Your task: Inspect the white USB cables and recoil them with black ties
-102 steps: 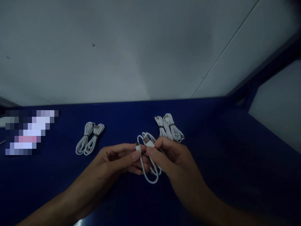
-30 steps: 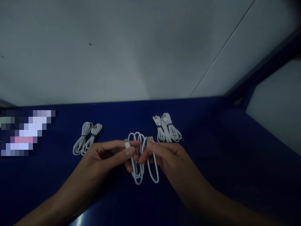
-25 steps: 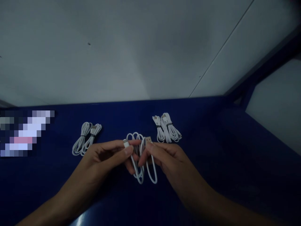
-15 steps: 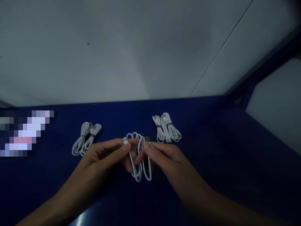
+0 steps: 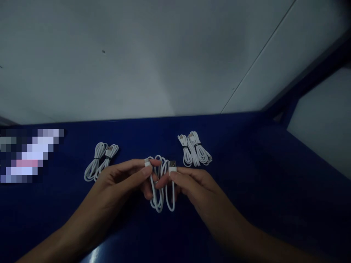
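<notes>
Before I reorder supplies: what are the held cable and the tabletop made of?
Held cable: likely smooth white plastic sheath, bending in soft loops; its USB plug shows a metal-looking tip. Tabletop: glossy dark blue, perhaps painted or laminated, judging by its sheen.

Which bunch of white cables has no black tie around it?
The white cable held between the left hand and right hand; the table bundles wear black ties.

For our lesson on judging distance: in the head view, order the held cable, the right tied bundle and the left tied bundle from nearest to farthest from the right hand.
1. Held cable: pinched by the right hand.
2. Right tied bundle: just behind it.
3. Left tied bundle: far left, beyond the left hand.
</notes>
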Demonstrator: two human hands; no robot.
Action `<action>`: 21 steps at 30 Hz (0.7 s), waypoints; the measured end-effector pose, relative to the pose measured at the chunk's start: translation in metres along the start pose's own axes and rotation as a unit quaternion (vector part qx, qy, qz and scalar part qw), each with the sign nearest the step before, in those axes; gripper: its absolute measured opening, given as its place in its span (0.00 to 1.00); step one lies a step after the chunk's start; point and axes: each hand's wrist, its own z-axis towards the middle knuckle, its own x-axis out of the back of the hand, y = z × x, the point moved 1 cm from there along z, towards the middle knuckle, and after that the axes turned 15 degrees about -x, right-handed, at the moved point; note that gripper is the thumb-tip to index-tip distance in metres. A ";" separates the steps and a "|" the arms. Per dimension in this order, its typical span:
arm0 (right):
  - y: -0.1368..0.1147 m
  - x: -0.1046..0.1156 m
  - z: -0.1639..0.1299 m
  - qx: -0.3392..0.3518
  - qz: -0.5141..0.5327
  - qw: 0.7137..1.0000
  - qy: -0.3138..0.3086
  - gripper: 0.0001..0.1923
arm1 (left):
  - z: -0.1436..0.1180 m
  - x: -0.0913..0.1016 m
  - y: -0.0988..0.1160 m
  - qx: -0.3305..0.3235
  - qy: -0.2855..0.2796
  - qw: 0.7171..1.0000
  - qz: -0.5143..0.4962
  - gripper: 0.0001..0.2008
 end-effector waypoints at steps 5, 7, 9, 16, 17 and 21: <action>0.000 -0.002 -0.001 0.018 0.010 1.000 -0.012 0.20 | 0.001 -0.002 0.005 -0.010 -0.019 1.000 0.018 0.13; -0.001 -0.002 -0.002 0.030 0.019 0.999 -0.024 0.20 | 0.000 -0.001 0.004 -0.008 -0.025 1.000 0.017 0.14; -0.003 -0.002 -0.002 0.034 0.015 0.999 -0.028 0.20 | 0.000 0.002 0.002 -0.011 -0.026 0.999 0.023 0.14; -0.006 -0.006 -0.004 0.064 0.016 0.996 -0.065 0.19 | -0.001 0.006 -0.002 -0.019 -0.042 0.998 0.040 0.11; -0.006 -0.006 -0.005 0.076 0.011 0.995 -0.067 0.19 | -0.001 0.005 -0.001 -0.022 -0.046 0.998 0.042 0.10; -0.006 -0.006 -0.008 0.103 0.001 0.992 -0.068 0.18 | -0.001 0.003 0.005 -0.038 -0.058 0.996 0.051 0.12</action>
